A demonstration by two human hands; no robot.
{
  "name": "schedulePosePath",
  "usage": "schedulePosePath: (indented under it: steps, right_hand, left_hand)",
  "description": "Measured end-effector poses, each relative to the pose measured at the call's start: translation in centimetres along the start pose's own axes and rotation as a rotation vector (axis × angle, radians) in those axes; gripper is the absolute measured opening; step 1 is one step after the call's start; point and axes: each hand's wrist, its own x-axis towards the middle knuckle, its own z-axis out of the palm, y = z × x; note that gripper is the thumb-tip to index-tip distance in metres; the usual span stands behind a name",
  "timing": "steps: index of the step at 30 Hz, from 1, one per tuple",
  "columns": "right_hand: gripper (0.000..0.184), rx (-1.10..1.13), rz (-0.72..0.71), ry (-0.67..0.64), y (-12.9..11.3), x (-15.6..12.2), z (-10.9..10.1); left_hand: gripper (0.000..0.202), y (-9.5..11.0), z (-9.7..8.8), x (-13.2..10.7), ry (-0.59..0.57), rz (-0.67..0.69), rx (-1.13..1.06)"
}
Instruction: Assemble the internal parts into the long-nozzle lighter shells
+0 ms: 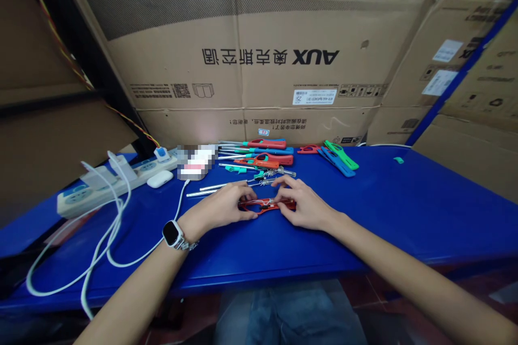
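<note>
An orange-red lighter shell (pixel 259 209) lies open on the blue table, its wire and inner parts showing. My left hand (pixel 229 204) grips its left end between thumb and fingers. On the right end my right hand (pixel 301 202) presses with bent fingers, thumb at the near edge. Just beyond the hands lie lighter inner parts with long metal rods (pixel 216 188) and clear fuel tubes (pixel 287 171). Small teal plastic pieces (pixel 235 168) are among them. Farther back, several long-nosed lighters (pixel 265 143) in red, blue and orange lie side by side.
Green (pixel 342 154) and blue (pixel 336 163) lighter shells lie back right, beside a red one (pixel 308 149). A power strip (pixel 117 183) with white cables (pixel 117 226), a white earbud case (pixel 159 178) and a blurred-out phone (pixel 197 163) occupy the left. Cardboard (pixel 267 21) walls the back.
</note>
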Motion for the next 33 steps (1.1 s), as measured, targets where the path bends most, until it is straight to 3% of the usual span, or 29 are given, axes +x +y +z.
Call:
schedulePosePath:
  steps: [4, 9, 13, 20, 33]
  right_hand:
    - [0.009, -0.012, -0.019, 0.011, -0.7, 1.2, 0.2]
    - [0.005, -0.018, 0.036, -0.187, -1.1, 4.1, 0.7]
    - [0.007, -0.039, 0.072, -0.259, -0.9, 5.3, 0.7]
    - [0.011, 0.017, 0.037, -0.248, -0.2, 5.0, 0.8]
    - [0.017, 0.172, 0.268, -0.275, -0.2, 5.5, 1.2]
  left_hand:
    - [0.027, -0.1, 0.1, 0.1, 0.004, 0.024, 0.019]
    - [0.026, 0.0, 0.0, -0.1, 0.027, 0.070, 0.016]
    - [0.020, -0.7, 0.0, -0.1, 0.038, 0.080, -0.021]
    - [0.017, -1.2, 0.2, 0.3, 0.063, 0.073, 0.016]
    - [0.013, -1.3, 0.5, 0.5, 0.061, 0.016, -0.060]
